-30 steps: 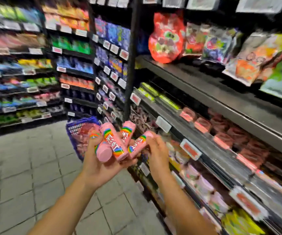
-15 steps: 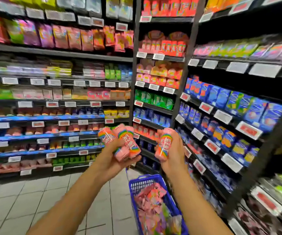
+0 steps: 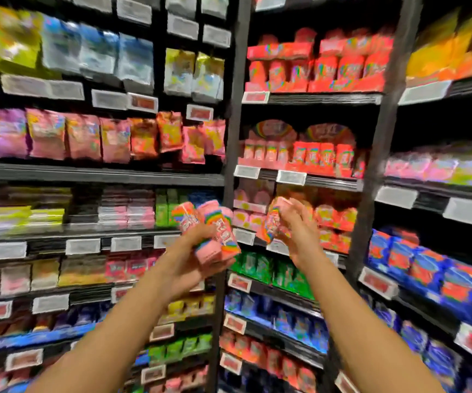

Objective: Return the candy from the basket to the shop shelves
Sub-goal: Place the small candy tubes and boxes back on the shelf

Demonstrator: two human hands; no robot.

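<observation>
My left hand (image 3: 185,260) grips a bunch of pink candy tubes with rainbow stripes (image 3: 215,231), held upright at chest height. My right hand (image 3: 300,234) holds one more pink rainbow tube (image 3: 274,219) just to the right of the bunch, a small gap between them. Both hands are raised in front of the black shelves (image 3: 308,99). Straight ahead on the middle bay stand rows of pink and red candy tubes with rainbow labels (image 3: 308,156). The basket is out of view. The picture is blurred by motion.
Shelves wrap around me: bagged sweets (image 3: 87,137) on the left bay, red packs (image 3: 328,69) high in the middle bay, blue packs (image 3: 427,276) on the right. A black upright post (image 3: 232,165) divides left and middle bays. White price tags line every shelf edge.
My view has swung up from the floor and basket to the upper shelves. My right hand has pulled one tube away from the bunch, and both hands have risen.
</observation>
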